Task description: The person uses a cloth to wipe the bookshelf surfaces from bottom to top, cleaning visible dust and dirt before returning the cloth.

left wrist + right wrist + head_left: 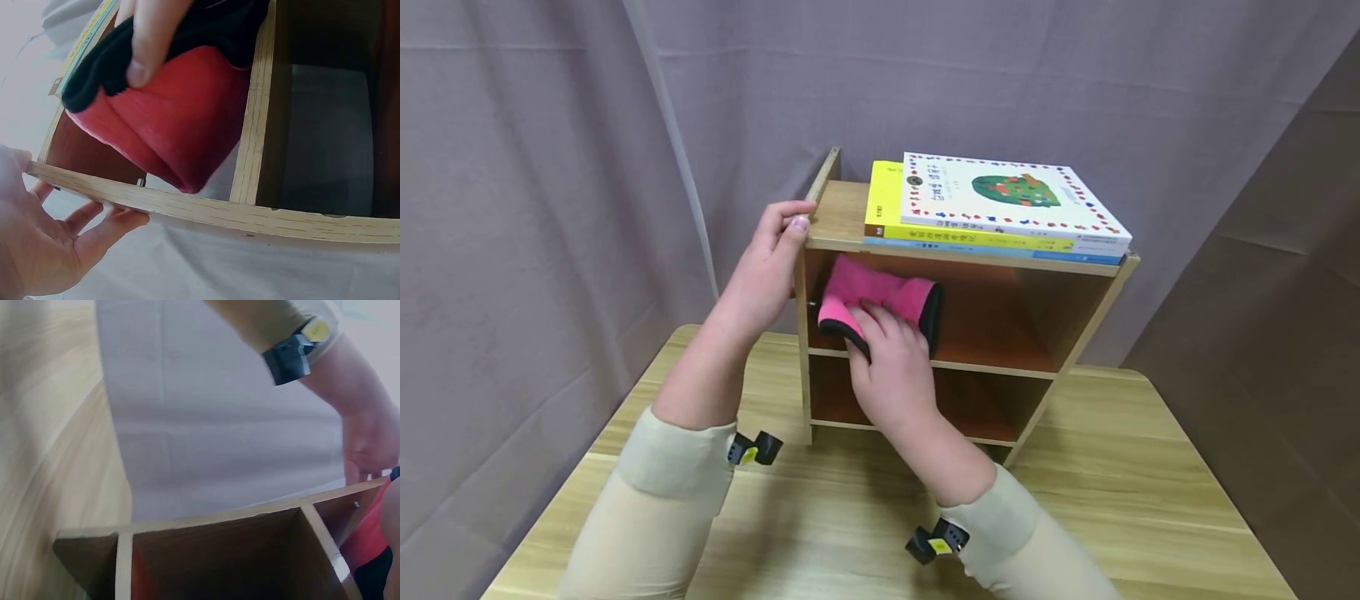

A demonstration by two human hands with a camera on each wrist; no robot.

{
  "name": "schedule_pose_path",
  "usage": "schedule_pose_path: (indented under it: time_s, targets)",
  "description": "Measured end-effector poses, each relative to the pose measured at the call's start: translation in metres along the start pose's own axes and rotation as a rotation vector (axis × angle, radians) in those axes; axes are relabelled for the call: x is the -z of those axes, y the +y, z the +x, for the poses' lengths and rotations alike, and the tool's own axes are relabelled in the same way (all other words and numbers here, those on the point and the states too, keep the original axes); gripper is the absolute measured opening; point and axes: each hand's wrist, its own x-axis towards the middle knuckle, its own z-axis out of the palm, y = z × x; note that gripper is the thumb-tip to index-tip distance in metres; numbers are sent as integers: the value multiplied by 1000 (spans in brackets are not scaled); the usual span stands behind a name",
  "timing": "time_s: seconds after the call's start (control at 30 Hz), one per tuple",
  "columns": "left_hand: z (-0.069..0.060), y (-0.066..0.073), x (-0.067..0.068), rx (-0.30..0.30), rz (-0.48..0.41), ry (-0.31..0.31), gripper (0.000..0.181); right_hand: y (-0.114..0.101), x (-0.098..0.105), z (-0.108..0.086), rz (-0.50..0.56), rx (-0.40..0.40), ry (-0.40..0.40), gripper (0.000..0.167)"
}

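My left hand holds the upper left side panel of a small wooden shelf; its thumb lies near the top front edge, and in the left wrist view the fingers lie against the outside of the panel. My right hand holds a folded pink cloth with black edging inside the upper compartment, close to the left wall. In the left wrist view the right thumb lies over the black edging of the cloth. The right wrist view shows only a sliver of cloth and hand.
A stack of books lies on the top board, a white picture book uppermost over yellow and blue ones. The shelf stands on a light wooden table. A grey curtain hangs behind. Black wrist cameras sit on both cuffs.
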Motion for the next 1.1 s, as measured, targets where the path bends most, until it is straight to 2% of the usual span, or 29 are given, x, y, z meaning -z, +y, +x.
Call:
schedule_pose_path:
  time_s: [0.4,0.63,0.87,1.1]
  targets:
    - [0,0,0,3,-13,10,42,-8,8,14,463,-288,42,34]
    - [3,-3,-4,-11,-14,-4,43,-16,3,26,691,-334,74,36]
    - [1,-1,-3,-14,-3,7,43,-27,3,34,917,-395,20,41]
    - [0,0,-1,-16,11,8,44,-28,-1,37,943,-383,-60,43]
